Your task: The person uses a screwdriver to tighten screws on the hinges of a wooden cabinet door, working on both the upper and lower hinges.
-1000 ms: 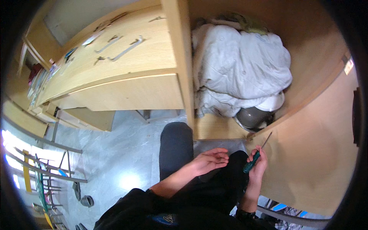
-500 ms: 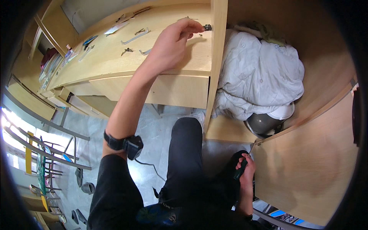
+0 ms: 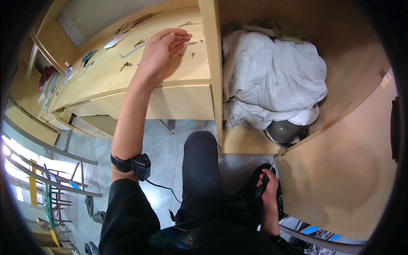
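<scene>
Over the right part of the wooden desk top, my left hand is open, its fingers stretched toward the upright side panel. Near its fingertips lie small pieces of hardware, too small to name surely. My right hand is low by my right knee, closed round the dark handle of a screwdriver. The screwdriver's thin metal shaft points up toward the lower edge of an open cabinet door. The underside of my left palm is hidden.
Metal handles and small fittings are scattered over the desk. Right of the panel, the cabinet holds white bedding and a dark rounded object. A drawer front lies below the desk top. Slippers rest on the floor.
My left hand has drawn left from the panel, its fingers straightening; the small black piece at its fingertips is no longer there. The view has shifted right. My right hand keeps the screwdriver.
</scene>
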Motion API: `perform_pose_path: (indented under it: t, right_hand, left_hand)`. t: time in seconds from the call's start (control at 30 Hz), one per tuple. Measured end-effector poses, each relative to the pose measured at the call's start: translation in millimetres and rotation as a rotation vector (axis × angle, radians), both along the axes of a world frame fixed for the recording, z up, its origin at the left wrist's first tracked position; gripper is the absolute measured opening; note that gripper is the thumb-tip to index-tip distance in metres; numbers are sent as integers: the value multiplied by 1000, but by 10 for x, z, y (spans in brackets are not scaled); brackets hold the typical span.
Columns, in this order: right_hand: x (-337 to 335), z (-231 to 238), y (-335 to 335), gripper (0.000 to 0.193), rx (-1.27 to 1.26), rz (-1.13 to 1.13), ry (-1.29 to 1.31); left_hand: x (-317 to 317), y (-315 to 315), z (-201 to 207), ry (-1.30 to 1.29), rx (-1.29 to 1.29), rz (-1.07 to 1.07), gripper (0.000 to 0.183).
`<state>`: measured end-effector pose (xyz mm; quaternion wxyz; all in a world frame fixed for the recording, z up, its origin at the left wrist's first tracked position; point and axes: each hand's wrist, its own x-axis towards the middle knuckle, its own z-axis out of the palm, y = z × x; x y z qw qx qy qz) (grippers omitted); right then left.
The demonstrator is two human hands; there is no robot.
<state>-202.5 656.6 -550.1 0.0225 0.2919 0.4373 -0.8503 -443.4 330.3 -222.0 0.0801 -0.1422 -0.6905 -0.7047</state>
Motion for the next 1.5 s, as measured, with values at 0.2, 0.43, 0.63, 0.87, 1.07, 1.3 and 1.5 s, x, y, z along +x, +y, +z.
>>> perform_pose_path:
  t: [0.2,0.43,0.63,0.87,1.07,1.3,1.5]
  right_hand:
    - [142,130,14,21,112,-17,-40]
    - [236,-138,-145,23,-10,-5,24]
    - [524,420,-223,21,-21,-44,-288]
    - [750,1359,-175,27,19,-55,-480]
    - [844,1631,-396,30,31,-95,-512]
    - [312,1851,-568,41,-17,-322,-252]
    - [-313,3313,-217,36,-73,-412,115]
  left_hand:
    - [262,63,5,402,-923,263,22]
    - [395,247,-46,180,-778,125,18]
    - [382,75,-66,296,-785,146,22]
    - [355,279,43,281,-849,104,28]
    - [517,93,29,411,-789,365,41]
    - [1602,633,-269,343,-779,508,48]
    - [2612,1556,-187,-664,-173,-432,36]
